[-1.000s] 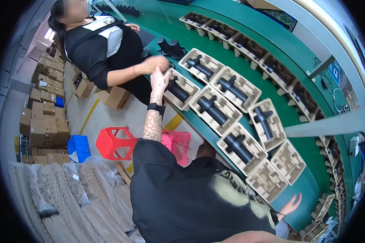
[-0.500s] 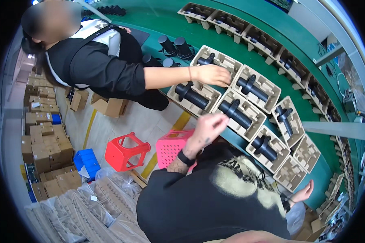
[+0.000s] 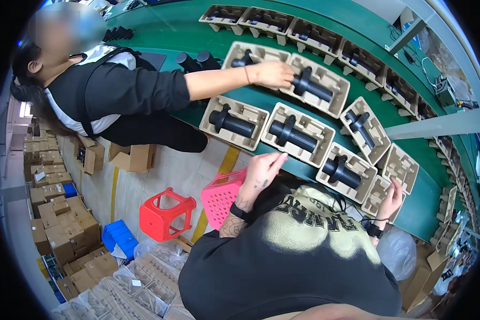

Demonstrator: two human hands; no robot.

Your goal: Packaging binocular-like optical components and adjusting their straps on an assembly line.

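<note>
The moulded brown pulp tray holding a black cylindrical part (image 3: 296, 134) lies on the green conveyor belt (image 3: 170, 32), second in the near row, with a like tray (image 3: 233, 122) just to its left and another (image 3: 348, 172) to its right. Half a second ago the person's left hand was raised over this tray with its fingers spread; now the left hand (image 3: 262, 170) has dropped to the tray's near edge, fingers loosely curled and the fingertips touching the rim — it holds nothing. The right hand (image 3: 392, 198), earlier low at the belt's edge, now rests open with its fingers laid flat on an empty pulp tray (image 3: 399, 168) further right, gripping nothing that can be seen. The view has also shifted, so the trays sit lower in the picture than before. Across the belt, a co-worker in a black top keeps an arm stretched out, the co-worker's hand (image 3: 273, 73) lying on a far-row tray (image 3: 321, 85) with its black part. Below the belt stand a pink plastic basket stool (image 3: 223, 197) and a red plastic stool (image 3: 165, 213), with stacked cardboard boxes (image 3: 53, 213) well apart at the left.
</note>
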